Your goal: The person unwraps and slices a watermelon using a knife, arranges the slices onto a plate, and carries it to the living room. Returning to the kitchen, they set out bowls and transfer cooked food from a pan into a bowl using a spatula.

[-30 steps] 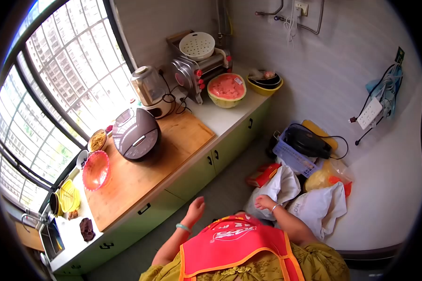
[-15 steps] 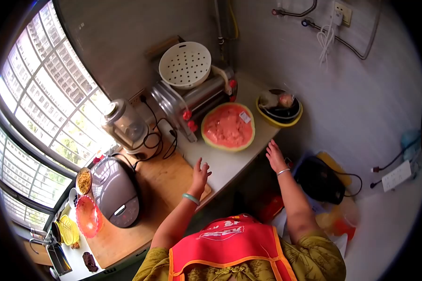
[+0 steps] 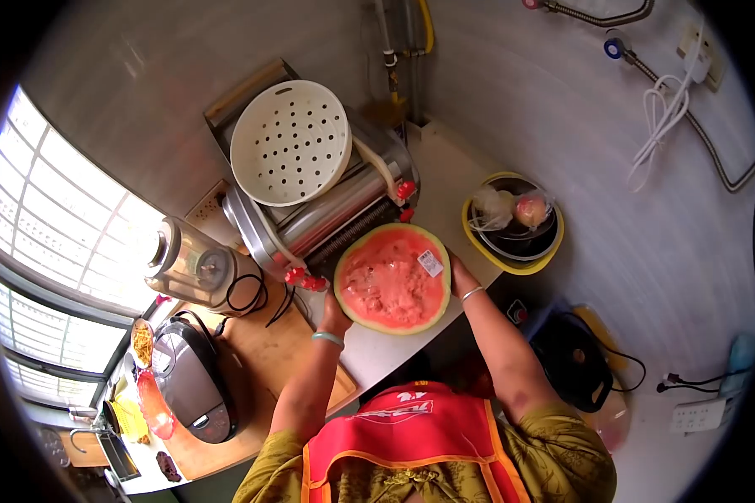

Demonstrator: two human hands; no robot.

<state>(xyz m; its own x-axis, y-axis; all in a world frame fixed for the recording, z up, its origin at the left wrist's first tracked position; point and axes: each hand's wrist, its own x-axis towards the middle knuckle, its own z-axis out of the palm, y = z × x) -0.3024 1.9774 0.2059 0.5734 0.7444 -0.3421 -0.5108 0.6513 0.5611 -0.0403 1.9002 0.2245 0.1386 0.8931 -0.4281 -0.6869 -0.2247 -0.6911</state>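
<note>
A halved watermelon (image 3: 392, 285) faces cut side up, its red flesh showing and a white label (image 3: 429, 263) stuck near its right edge. My left hand (image 3: 334, 313) is pressed to the rind at its lower left, with a pale green bangle on the wrist. Against the right side of the rind lies my right hand (image 3: 460, 277), a silver bracelet below it. Most fingers of both hands are hidden under or behind the melon. Whether the melon is off the counter I cannot tell.
Behind the melon stands a metal roller machine (image 3: 344, 210) with a white perforated basket (image 3: 290, 142) on it. Bagged items sit in stacked bowls (image 3: 512, 266) to the right. Leftward are a blender (image 3: 197, 264), a wooden board (image 3: 268, 356) and a rice cooker (image 3: 195, 377).
Both hands have reached forward from open air and taken hold of the watermelon half by its two sides. The camera view has shifted closer to the counter.
</note>
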